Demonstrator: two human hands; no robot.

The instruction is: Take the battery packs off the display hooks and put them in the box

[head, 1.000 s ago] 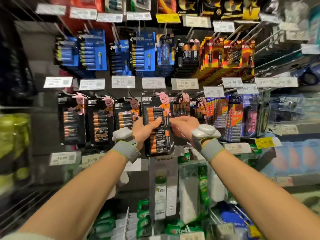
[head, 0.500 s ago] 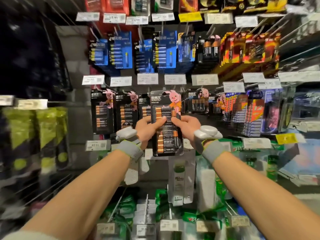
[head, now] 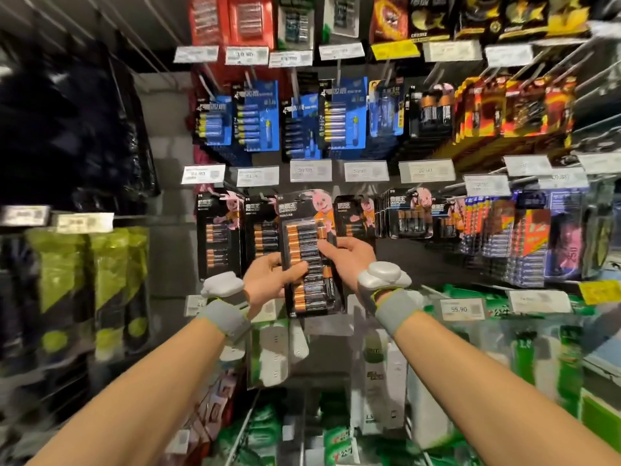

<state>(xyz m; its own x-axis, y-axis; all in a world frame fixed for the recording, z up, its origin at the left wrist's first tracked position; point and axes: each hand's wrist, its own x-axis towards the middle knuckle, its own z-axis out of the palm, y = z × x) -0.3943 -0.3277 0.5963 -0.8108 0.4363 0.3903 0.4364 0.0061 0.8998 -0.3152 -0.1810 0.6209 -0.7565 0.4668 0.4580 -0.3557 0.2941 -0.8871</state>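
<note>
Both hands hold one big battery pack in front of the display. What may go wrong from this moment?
1. It is unclear whether the battery pack is fully unhooked; a hard pull might tear its card top.
2. The left hand and right hand grip it only at its side edges, so it may slip.
3. The neighbouring packs hang close beside it and could be knocked off.

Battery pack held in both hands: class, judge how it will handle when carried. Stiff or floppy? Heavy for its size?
Probably heavy for its size: the battery pack holds many cells. Likely fairly stiff: it looks flat between the left hand and right hand. Its glossy front may slip.
</note>
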